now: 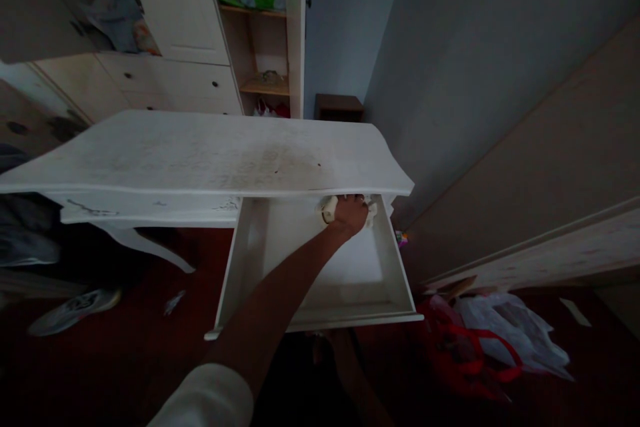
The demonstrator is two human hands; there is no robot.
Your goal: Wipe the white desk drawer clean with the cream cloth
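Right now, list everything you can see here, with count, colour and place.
table: 1, white, centre
drawer: 1, white, pulled open under the table's right end
cloth: 1, pale, at the drawer's back
wardrobe: 1, cream, behind the table
stand: 1, brown, far corner
red bag: 1, red, floor right of the drawer
white bag: 1, white, beside the red bag
shoe: 1, grey, floor left
left hand: 1, white sleeve, reaching into the drawer, gripping the cloth
right arm: 1, dim, below the drawer front; hand too dark to tell
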